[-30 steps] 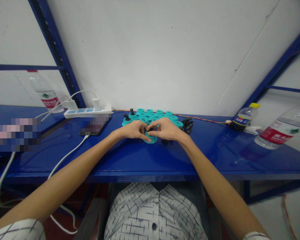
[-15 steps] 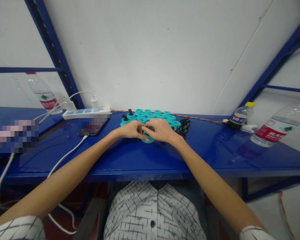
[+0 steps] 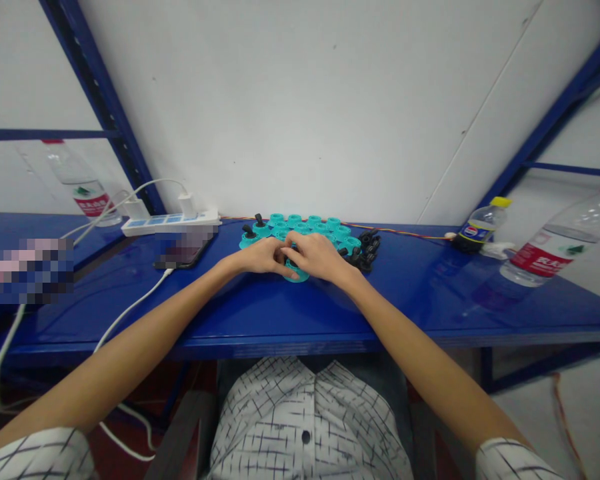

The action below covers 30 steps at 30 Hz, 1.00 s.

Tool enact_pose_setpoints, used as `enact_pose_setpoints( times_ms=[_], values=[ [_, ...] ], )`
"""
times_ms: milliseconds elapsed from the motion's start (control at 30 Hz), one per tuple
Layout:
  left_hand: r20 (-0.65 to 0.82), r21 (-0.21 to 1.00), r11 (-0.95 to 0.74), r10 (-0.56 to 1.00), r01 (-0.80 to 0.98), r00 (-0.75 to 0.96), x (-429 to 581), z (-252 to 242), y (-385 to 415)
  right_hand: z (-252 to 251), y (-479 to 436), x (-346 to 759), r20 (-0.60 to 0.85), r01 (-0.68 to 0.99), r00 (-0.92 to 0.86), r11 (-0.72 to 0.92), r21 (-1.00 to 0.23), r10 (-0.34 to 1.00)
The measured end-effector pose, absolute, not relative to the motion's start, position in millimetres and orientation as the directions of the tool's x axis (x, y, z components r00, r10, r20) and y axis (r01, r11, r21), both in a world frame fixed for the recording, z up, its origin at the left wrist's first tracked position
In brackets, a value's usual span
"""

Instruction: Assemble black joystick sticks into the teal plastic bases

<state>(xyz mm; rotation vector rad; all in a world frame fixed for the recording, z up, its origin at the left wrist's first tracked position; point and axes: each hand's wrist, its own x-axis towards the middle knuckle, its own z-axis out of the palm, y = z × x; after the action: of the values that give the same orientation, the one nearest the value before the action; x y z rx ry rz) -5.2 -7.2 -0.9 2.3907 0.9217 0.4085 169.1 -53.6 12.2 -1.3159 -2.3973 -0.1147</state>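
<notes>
1. Left hand (image 3: 263, 257) and right hand (image 3: 317, 257): both reach in from the near edge of the table, fingers closed and curled down, fingertips meeting on one teal round base (image 3: 297, 275). The base sits flat on the table, in front of the group, partly under both hands. Fingers hide its centre, so whether a black part sits in it cannot be told.
2. Teal base cluster (image 3: 303, 228): many similar teal pieces packed side by side just beyond the hands. Most show no black part on top.
3. Black-stick bases: two teal bases at the cluster's left end carry upright black sticks (image 3: 250, 231), so those two look fitted.
4. Black parts pile (image 3: 365, 250): loose, heaped just right of the cluster, near the right hand, untouched.
5. Left of the hands: a phone (image 3: 184, 254), partly pixelated, lies on the table with a white charging cable (image 3: 130, 312) running off the near edge. A white power strip (image 3: 167, 223) lies behind it.
6. Right side: a Pepsi bottle (image 3: 473, 231) and a large water bottle (image 3: 545, 253), both lying down, with a thin orange wire (image 3: 400, 233) along the back of the table.
7. Far left: a water bottle (image 3: 83, 190) stands by the blue steel upright (image 3: 100, 113).
</notes>
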Motion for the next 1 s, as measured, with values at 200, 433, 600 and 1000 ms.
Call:
enact_pose_setpoints(
  times_ms=[200, 433, 600, 1000],
  values=[
    [0.082, 0.581, -0.622, 0.687, 0.526, 0.722, -5.9, -1.0, -7.5, 11.1, -51.9, 171.1, 0.417, 0.803, -0.453, 0.564, -0.193, 0.788],
    [0.091, 0.575, -0.631, 0.683, 0.521, 0.725, -5.4, -1.5, -8.2, 18.9, -51.3, 180.1, 0.375, 0.732, -0.482, 0.600, -0.324, 0.792],
    [0.089, 0.573, -0.627, 0.688, 0.528, 0.720, -4.5, 0.9, -10.3, 22.4, -50.3, 185.4, 0.328, 0.687, -0.502, 0.599, -0.411, 0.800],
    [0.100, 0.567, -0.643, 0.674, 0.514, 0.732, -4.1, 1.3, -10.2, 28.4, -52.6, 191.0, 0.218, 0.631, -0.544, 0.566, -0.531, 0.811]
  ],
)
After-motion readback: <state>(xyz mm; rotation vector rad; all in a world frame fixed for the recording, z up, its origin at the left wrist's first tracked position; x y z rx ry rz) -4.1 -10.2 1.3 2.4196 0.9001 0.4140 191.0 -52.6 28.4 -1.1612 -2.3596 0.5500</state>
